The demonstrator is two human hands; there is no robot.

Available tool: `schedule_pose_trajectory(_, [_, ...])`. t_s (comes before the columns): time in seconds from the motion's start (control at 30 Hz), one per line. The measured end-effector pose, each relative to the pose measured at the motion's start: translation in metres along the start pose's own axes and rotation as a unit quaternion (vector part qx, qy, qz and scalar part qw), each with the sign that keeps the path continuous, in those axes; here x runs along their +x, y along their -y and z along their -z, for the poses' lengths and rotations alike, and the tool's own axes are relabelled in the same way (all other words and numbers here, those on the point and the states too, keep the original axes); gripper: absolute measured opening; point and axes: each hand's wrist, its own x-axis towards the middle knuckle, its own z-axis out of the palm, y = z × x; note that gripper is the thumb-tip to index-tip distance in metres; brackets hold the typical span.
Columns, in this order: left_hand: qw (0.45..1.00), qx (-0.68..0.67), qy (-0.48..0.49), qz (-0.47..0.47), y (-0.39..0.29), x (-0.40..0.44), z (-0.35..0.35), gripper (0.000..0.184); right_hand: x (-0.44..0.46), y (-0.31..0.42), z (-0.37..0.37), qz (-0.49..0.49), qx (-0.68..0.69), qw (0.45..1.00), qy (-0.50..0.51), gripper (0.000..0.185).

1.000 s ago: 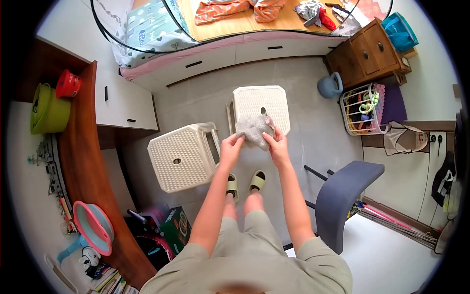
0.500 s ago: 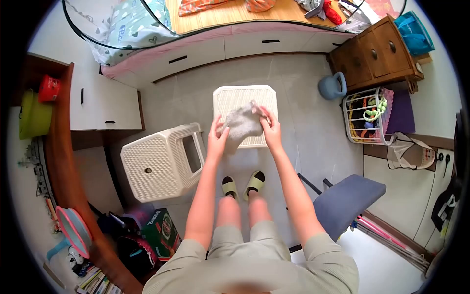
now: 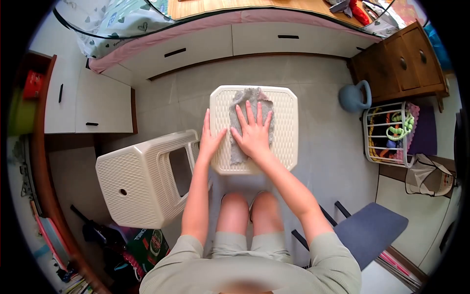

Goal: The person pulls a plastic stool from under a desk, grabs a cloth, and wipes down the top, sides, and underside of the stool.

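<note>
A grey cloth (image 3: 238,153) lies spread on the seat of an upright cream plastic stool (image 3: 285,132). Pressed flat on the cloth is my right hand (image 3: 253,133), its fingers spread apart. My left hand (image 3: 210,142) rests at the left edge of the same seat, fingers stretched and thumb apart, holding nothing. A pinkish patch shows at the cloth's upper right corner. The seat's centre is hidden under the cloth and hand.
A second cream stool (image 3: 142,183) lies on its side at the left. A dark grey chair (image 3: 372,232) stands at the lower right. Farther right are a blue kettlebell-shaped object (image 3: 353,97) and a white wire basket (image 3: 387,134). White drawers (image 3: 284,41) line the back.
The cloth has gone from being held bunched in both hands to lying spread on the stool. My right hand has opened flat on it, and my left has let go. The view has come nearer the stool.
</note>
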Motion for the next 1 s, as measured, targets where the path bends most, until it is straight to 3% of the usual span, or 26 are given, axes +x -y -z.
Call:
schedule_pose_trajectory(0.03, [0.997,-0.063,0.036,0.04,-0.01,0.001,0.005,0.089,0.008,-0.002,-0.001,0.013,-0.004,1.0,-0.007,0.068])
schedule_pose_trajectory(0.13, [0.986,-0.155,0.05,0.031,-0.009,0.007,0.003,0.089,0.036,-0.012,-0.005,0.062,-0.014,0.998,-0.025,0.064])
schedule_pose_trajectory(0.33, [0.998,-0.052,0.012,-0.022,0.007,0.007,0.004,0.061,0.088,-0.028,-0.02,0.183,-0.03,0.982,-0.043,0.053])
schedule_pose_trajectory(0.47, [0.999,-0.023,0.006,-0.021,-0.001,0.008,0.004,0.052,0.078,-0.026,-0.025,0.203,-0.016,0.978,-0.035,0.054])
schedule_pose_trajectory(0.57, [0.998,-0.04,0.013,-0.042,0.005,0.011,0.005,0.051,0.025,-0.006,-0.006,0.232,0.011,0.972,0.04,0.058])
schedule_pose_trajectory(0.63, [0.968,-0.241,0.066,0.001,0.005,0.014,0.02,0.05,-0.012,0.003,-0.001,0.26,0.03,0.963,0.065,0.059])
schedule_pose_trajectory(0.67, [0.989,-0.139,0.04,-0.038,0.007,0.013,0.013,0.05,-0.02,0.005,0.001,0.274,0.036,0.959,0.069,0.06])
schedule_pose_trajectory(0.7, [0.997,-0.034,0.007,-0.071,0.009,0.012,0.007,0.05,-0.02,0.005,0.0,0.279,0.022,0.958,0.056,0.06])
schedule_pose_trajectory(0.8, [1.0,0.002,-0.014,-0.01,0.012,0.011,0.008,0.052,0.001,0.003,-0.009,0.265,-0.005,0.964,0.029,0.06])
schedule_pose_trajectory(1.0, [0.995,-0.047,0.012,-0.082,0.005,0.013,0.005,0.054,0.082,0.003,-0.04,0.18,-0.034,0.982,-0.049,0.06])
